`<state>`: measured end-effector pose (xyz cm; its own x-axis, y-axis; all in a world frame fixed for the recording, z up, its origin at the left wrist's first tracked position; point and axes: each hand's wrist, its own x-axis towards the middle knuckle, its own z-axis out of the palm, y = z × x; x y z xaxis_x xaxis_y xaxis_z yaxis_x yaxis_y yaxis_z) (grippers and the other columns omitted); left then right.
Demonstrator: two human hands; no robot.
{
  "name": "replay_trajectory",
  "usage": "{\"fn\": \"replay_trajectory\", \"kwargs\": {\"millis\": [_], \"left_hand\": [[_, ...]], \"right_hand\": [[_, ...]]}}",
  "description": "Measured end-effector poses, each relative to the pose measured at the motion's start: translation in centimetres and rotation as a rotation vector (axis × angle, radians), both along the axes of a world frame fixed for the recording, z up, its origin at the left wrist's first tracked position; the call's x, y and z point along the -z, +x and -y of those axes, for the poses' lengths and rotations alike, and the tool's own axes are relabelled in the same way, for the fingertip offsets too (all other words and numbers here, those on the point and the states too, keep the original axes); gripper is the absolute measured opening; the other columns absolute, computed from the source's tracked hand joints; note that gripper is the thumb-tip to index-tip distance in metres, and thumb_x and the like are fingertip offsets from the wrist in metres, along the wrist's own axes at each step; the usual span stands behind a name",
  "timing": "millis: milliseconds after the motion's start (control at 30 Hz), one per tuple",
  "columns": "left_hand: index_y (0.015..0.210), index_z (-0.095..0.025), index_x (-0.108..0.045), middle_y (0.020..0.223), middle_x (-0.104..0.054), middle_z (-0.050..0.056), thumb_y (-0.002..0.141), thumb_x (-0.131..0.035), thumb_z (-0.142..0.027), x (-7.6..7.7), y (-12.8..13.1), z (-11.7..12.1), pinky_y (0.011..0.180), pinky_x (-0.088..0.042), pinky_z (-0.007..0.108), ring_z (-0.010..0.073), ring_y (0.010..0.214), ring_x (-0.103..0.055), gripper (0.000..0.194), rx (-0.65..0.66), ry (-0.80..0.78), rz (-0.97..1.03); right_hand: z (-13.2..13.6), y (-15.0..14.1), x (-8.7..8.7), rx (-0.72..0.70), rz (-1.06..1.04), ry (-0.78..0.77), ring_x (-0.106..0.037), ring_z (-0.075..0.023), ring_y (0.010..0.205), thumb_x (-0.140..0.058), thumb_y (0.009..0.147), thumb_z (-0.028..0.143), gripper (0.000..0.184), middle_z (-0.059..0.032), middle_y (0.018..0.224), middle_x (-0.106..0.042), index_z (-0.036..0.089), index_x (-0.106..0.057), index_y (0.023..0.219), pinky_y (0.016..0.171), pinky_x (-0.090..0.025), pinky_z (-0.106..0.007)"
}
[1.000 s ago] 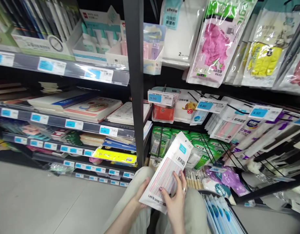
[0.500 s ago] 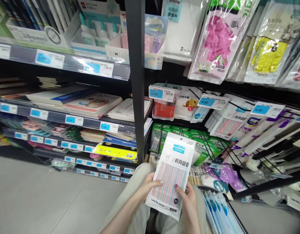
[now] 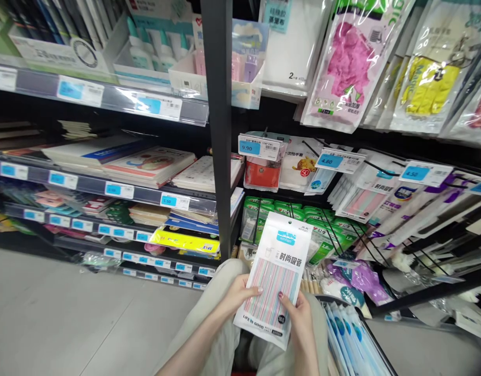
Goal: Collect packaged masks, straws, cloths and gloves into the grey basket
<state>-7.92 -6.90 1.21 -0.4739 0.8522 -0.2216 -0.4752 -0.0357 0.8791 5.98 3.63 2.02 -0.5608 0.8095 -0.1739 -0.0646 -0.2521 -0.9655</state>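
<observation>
A white pack of drinking straws [image 3: 272,279] with a clear window showing pink, blue and white stripes is held upright and slightly tilted above my knees. My left hand [image 3: 242,295] grips its left edge, thumb on the front and fingers behind. On the lower right edge, my right hand [image 3: 299,313] is closed in the same way, its thumb across the window. The fingers behind the pack are hidden. Beside my right knee stands a dark basket [image 3: 375,342] with several blue-and-white packs [image 3: 352,334] in it.
Ahead on black hooks hang similar straw packs [image 3: 371,188], green packs [image 3: 322,240], and packs of pink gloves [image 3: 350,62] and yellow gloves [image 3: 430,86]. A black post [image 3: 220,130] divides them from shelves of books [image 3: 150,164]. Grey floor [image 3: 107,313] lies at left.
My right thumb has shifted very slightly to the left on the pack. Both hands keep their hold, and the pack stays in nearly the same place.
</observation>
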Motion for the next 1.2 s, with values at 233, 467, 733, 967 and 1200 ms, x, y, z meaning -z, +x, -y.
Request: {"fn": "replay_trajectory", "kwargs": {"millis": [233, 467, 733, 967, 1200], "left_hand": [[0.078, -0.009, -0.071, 0.073, -0.071, 0.008, 0.044, -0.086, -0.036, 0.5, -0.2, -0.1, 0.068, -0.05, 0.034, 0.0254, 0.073, -0.064, 0.046, -0.017, -0.052, -0.053], [0.078, -0.012, -0.073, 0.073, -0.071, 0.006, 0.052, -0.082, -0.034, 0.2, -0.1, -0.1, 0.072, -0.05, 0.037, 0.0276, 0.077, -0.064, 0.035, 0.007, -0.039, -0.07], [0.078, -0.012, -0.071, 0.075, -0.071, 0.006, 0.052, -0.079, -0.032, 0.4, -0.1, -0.2, 0.066, -0.048, 0.032, 0.024, 0.073, -0.062, 0.034, -0.037, -0.04, -0.105], [0.071, -0.012, -0.069, 0.067, -0.067, 0.002, 0.048, -0.076, -0.023, 0.6, -0.3, -0.3, 0.062, -0.045, 0.03, 0.023, 0.067, -0.059, 0.027, -0.06, -0.085, -0.145], [0.067, -0.014, -0.068, 0.062, -0.064, 0.001, 0.048, -0.073, -0.021, 0.7, -0.4, -0.4, 0.059, -0.042, 0.028, 0.02, 0.061, -0.056, 0.02, -0.072, -0.089, -0.16]], "right_hand": [[0.5, -0.4, -0.2, 0.011, 0.023, 0.007, -0.069, -0.0285, 0.082, -0.08, 0.052, 0.034, 0.046, -0.0101, 0.091, -0.074, 0.015, -0.066, 0.091, 0.076, -0.055, -0.04], [0.5, -0.5, -0.1, 0.026, 0.051, 0.038, -0.068, -0.0282, 0.083, -0.08, 0.051, 0.034, 0.048, -0.011, 0.092, -0.073, 0.014, -0.065, 0.092, 0.075, -0.055, -0.04], [0.6, -0.7, -0.6, 0.023, 0.065, 0.033, -0.068, -0.0276, 0.081, -0.079, 0.05, 0.031, 0.047, -0.0101, 0.09, -0.073, 0.014, -0.063, 0.091, 0.073, -0.055, -0.038], [0.8, -1.0, -0.4, 0.026, 0.094, 0.132, -0.068, -0.0278, 0.083, -0.076, 0.053, 0.034, 0.045, -0.0077, 0.089, -0.073, 0.017, -0.061, 0.092, 0.074, -0.055, -0.039], [1.1, -1.6, 0.2, 0.15, 0.254, 0.296, -0.065, -0.0273, 0.088, -0.071, 0.054, 0.033, 0.054, -0.0072, 0.095, -0.07, 0.017, -0.053, 0.103, 0.076, -0.051, -0.036]]}}
